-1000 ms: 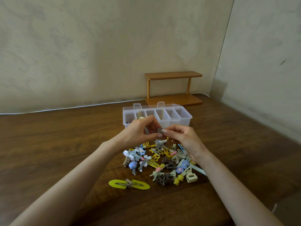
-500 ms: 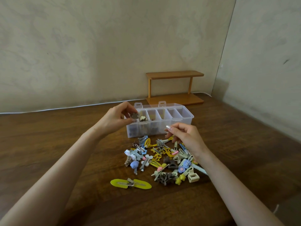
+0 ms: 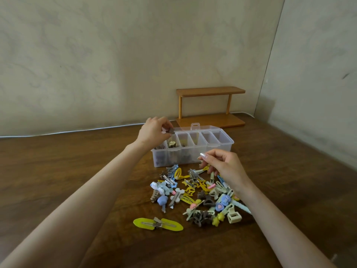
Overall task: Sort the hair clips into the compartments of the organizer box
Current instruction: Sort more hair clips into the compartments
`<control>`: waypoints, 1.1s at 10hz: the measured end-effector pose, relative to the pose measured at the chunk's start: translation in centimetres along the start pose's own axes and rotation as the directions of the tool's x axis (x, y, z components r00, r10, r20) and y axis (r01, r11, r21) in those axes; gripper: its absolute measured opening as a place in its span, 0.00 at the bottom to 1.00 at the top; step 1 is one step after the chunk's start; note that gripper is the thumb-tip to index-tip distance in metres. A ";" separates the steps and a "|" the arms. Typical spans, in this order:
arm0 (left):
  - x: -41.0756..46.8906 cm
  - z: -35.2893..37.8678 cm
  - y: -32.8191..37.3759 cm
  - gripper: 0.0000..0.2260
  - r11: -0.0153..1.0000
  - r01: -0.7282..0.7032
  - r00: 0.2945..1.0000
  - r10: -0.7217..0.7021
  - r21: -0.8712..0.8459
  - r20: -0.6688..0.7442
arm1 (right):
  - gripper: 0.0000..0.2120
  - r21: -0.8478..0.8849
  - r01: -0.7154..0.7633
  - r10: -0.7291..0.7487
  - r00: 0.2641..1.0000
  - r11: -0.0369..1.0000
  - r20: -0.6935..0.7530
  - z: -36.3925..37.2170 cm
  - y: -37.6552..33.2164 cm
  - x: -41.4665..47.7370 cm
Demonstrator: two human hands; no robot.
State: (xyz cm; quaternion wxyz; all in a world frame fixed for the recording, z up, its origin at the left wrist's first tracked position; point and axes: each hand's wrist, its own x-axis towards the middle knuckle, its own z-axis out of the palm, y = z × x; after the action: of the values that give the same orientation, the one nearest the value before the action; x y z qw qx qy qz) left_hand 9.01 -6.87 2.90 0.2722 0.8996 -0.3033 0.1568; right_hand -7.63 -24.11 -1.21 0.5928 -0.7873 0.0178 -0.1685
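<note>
The left hand (image 3: pixel 154 130) pinches a small brown plastic hair clip (image 3: pixel 171 131) in its fingers above the far rim of the clear plastic organizer box (image 3: pixel 222 150). The leftmost compartment (image 3: pixel 160 148), which holds brown clips, lies just below and nearer the person. The right hand (image 3: pixel 224 165) hovers, fingers curled, over the pile of coloured clips (image 3: pixel 193 190) on the worktop (image 3: pixel 77 171); whether it holds one cannot be told.

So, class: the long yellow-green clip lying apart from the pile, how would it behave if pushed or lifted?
The yellow-green clip lies flat on the wooden table, so it would probably slide, not roll. It looks thin, with a metal centre, so likely light and stiff.
</note>
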 end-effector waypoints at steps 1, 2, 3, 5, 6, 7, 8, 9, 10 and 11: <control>0.2 1.1 -0.2 0.12 0.989 0.019 0.998 -0.028 0.147 0.060 | 0.08 0.009 0.000 0.000 1.000 1.000 0.002 -0.1 0.0 0.0; -0.5 1.5 -0.4 0.12 0.991 0.009 1.000 -0.006 0.133 -0.023 | 0.08 0.015 0.000 0.000 1.000 1.000 0.009 -0.1 0.0 0.0; -1.1 1.4 -0.6 0.08 0.991 -0.038 0.997 0.047 0.131 -0.064 | 0.08 0.015 0.004 -0.004 1.000 1.000 0.016 0.0 -0.1 0.0; -0.8 1.2 -0.5 0.09 0.961 -0.047 0.999 0.047 0.271 0.007 | 0.08 0.019 0.009 -0.009 1.000 1.000 0.008 0.0 -0.1 -0.1; -0.5 1.1 0.0 0.11 0.949 -0.069 0.995 0.042 0.306 0.092 | 0.08 0.007 0.005 -0.005 1.000 1.000 0.008 0.0 -0.1 -0.1; -0.4 0.7 0.5 0.13 0.937 -0.083 0.990 0.038 0.338 0.138 | 0.08 -0.003 0.001 -0.001 1.000 1.000 0.008 0.0 -0.1 -0.1; -0.5 0.2 0.5 0.11 0.935 -0.094 0.988 0.047 0.342 0.144 | 0.08 -0.008 -0.002 0.002 1.000 1.000 0.006 -0.1 -0.1 -0.2; -1.2 -0.5 0.6 0.07 0.974 -0.097 0.995 0.087 0.205 0.058 | 0.08 -0.018 0.003 -0.002 1.000 1.000 0.012 -0.1 -0.1 -0.1; -1.7 -1.2 0.9 0.11 0.991 -0.117 0.991 0.112 0.064 0.078 | 0.08 -0.022 0.002 -0.002 1.000 1.000 0.013 -0.1 -0.1 -0.1; -2.1 -1.0 0.8 0.17 0.986 -0.125 0.972 0.099 0.113 0.212 | 0.08 -0.033 0.003 -0.002 1.000 0.999 0.014 0.0 -0.1 -0.1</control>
State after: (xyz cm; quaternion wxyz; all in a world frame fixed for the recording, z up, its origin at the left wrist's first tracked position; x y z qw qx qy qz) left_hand 6.78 -5.82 3.11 0.1730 0.9077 -0.3698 0.0966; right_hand -7.75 -24.09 -1.17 0.5795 -0.7982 0.0156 -0.1636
